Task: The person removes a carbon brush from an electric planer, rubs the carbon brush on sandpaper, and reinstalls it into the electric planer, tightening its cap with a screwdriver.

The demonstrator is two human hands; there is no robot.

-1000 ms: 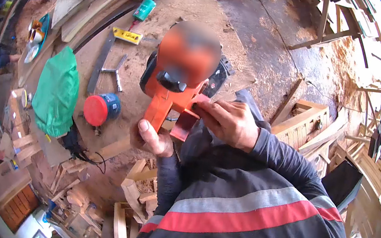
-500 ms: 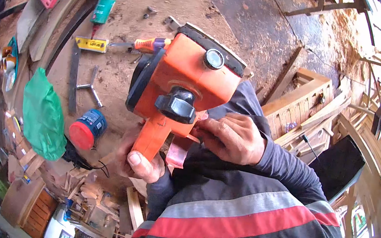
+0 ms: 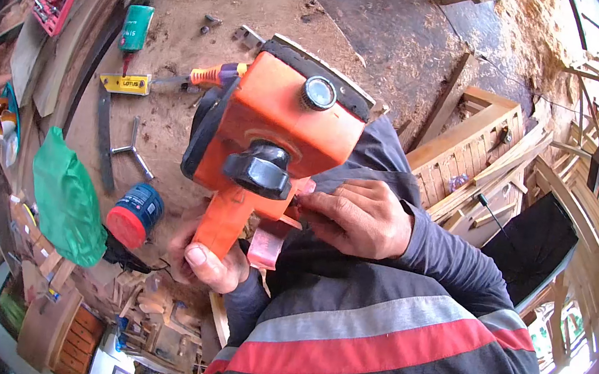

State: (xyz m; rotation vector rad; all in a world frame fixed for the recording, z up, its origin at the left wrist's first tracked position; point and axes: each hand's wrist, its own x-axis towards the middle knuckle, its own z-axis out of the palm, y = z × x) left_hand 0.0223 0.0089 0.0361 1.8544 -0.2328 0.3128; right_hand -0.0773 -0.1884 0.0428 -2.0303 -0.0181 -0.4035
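Biggest thing here is the orange power tool, held up just off centre towards 11 o'clock. Looks like a fairly heavy lump to me: hard, stiff casing, and probably smooth enough to slip if you only grabbed the body. Right hand comes in from 4 o'clock, knuckles up, fingers bunched narrow against the tool's side; can't tell whether they're pinching anything. Left hand is at the tool's 7 o'clock, wrapped round the handle with the thumb at its near end, other fingers mostly hidden. Easily the best hold imo. Next down is the black knob near the middle, chunky and rigid, decent for a second hand. Pinkish flap at 6 o'clock looks thin, wouldn't lift by it. Smallest is the round dial towards 1 o'clock, probably worth not knocking.
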